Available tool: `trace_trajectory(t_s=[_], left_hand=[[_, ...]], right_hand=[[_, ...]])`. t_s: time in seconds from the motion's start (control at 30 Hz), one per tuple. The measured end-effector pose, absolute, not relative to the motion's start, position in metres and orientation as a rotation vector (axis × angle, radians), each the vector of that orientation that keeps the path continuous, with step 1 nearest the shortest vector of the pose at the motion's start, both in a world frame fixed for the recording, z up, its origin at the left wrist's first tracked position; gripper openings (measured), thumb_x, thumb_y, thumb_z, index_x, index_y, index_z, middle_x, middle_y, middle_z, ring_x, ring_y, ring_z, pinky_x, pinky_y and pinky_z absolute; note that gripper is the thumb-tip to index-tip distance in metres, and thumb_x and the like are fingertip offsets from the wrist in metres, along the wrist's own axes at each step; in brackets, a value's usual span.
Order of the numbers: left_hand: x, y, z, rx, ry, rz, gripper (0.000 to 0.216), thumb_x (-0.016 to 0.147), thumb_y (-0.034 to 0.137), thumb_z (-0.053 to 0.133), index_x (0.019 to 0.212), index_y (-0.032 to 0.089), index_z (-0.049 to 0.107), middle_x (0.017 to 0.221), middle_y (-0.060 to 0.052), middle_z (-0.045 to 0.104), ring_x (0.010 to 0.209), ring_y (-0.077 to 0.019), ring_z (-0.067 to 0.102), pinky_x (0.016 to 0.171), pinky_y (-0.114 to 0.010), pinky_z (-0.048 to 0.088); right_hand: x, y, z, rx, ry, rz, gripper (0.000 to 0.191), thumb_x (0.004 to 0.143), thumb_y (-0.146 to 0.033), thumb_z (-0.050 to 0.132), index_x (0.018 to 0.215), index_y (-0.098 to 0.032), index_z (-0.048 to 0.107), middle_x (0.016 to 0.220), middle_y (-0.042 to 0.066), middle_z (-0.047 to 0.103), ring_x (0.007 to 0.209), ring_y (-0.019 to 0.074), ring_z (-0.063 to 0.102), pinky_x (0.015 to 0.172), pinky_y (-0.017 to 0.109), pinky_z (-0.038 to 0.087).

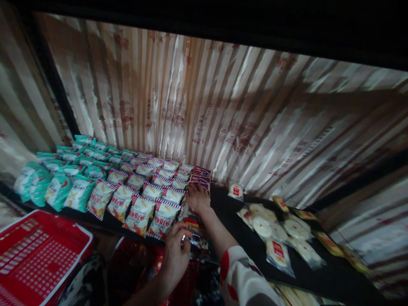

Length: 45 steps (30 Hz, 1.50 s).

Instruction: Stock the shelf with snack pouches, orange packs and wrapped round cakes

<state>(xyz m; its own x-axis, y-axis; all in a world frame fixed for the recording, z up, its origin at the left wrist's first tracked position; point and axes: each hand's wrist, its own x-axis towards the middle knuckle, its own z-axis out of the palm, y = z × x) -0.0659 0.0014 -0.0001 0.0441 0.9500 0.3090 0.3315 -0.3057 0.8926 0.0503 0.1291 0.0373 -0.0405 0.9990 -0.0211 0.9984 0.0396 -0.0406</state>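
My right hand (197,198) reaches to the back of a row of dark red packets (202,171). Its fingers lie stretched over the packets there. My left hand (177,250), with a ring on one finger, is closed at the front of the same row. Its curled fingertips are at the edge of a clear-fronted packet with a red label (190,222); the exact grip is partly hidden. Just left of both hands stand rows of white snack bags (165,216) with striped tops and red lettering.
Teal snack bags (80,192) fill the shelf's left end. On the black shelf (228,216) to the right lie clear packs of round, pale food (263,226) and yellow packets (328,243). A red basket (83,233) stands at lower left. Wrinkled printed sheeting (242,106) hangs behind.
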Motion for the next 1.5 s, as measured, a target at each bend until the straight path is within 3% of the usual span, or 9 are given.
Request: trace_trajectory(t_s=[0.7, 1.0, 1.3, 1.5], left_hand=[[-0.064, -0.003, -0.002, 1.826, 1.309, 1.277, 0.03, 0.071, 0.004, 0.037, 0.075, 0.019, 0.062, 0.103, -0.01, 0.062, 0.107, -0.0234, 0.056, 0.091, -0.044, 0.048], [-0.065, -0.003, -0.004, 1.794, 1.31, 1.317, 0.028, 0.072, 0.005, 0.039, 0.076, 0.021, 0.062, 0.104, -0.008, 0.063, 0.111, -0.0232, 0.054, 0.094, -0.046, 0.046], [-0.073, -0.008, -0.003, 1.789, 1.314, 1.395, 0.029, 0.071, 0.003, 0.04, 0.074, 0.021, 0.063, 0.104, -0.007, 0.062, 0.111, -0.0221, 0.053, 0.096, -0.044, 0.045], [-0.103, -0.031, -0.01, 1.746, 1.364, 1.396, 0.03, 0.077, 0.009, 0.038, 0.09, 0.02, 0.063, 0.099, -0.008, 0.064, 0.1, -0.0187, 0.058, 0.092, -0.037, 0.047]], right_hand=[[0.053, 0.135, 0.05, -2.074, -2.157, 0.111, 0.034, 0.09, -0.031, 0.036, 0.108, -0.018, 0.062, 0.126, 0.007, 0.057, 0.124, 0.0204, 0.041, 0.1, 0.032, 0.029], [0.054, 0.118, 0.061, -1.983, -2.163, 0.073, 0.036, 0.091, -0.027, 0.035, 0.111, -0.018, 0.063, 0.131, 0.009, 0.053, 0.129, 0.0208, 0.035, 0.105, 0.037, 0.026], [0.04, 0.055, 0.055, -1.585, -1.995, -0.031, 0.033, 0.088, -0.024, 0.039, 0.107, -0.014, 0.065, 0.125, 0.011, 0.057, 0.126, 0.023, 0.041, 0.105, 0.04, 0.033], [0.004, -0.031, 0.033, -1.255, -1.897, 0.102, 0.033, 0.088, -0.02, 0.041, 0.115, -0.021, 0.06, 0.112, 0.007, 0.065, 0.111, 0.0197, 0.055, 0.095, 0.04, 0.045]])
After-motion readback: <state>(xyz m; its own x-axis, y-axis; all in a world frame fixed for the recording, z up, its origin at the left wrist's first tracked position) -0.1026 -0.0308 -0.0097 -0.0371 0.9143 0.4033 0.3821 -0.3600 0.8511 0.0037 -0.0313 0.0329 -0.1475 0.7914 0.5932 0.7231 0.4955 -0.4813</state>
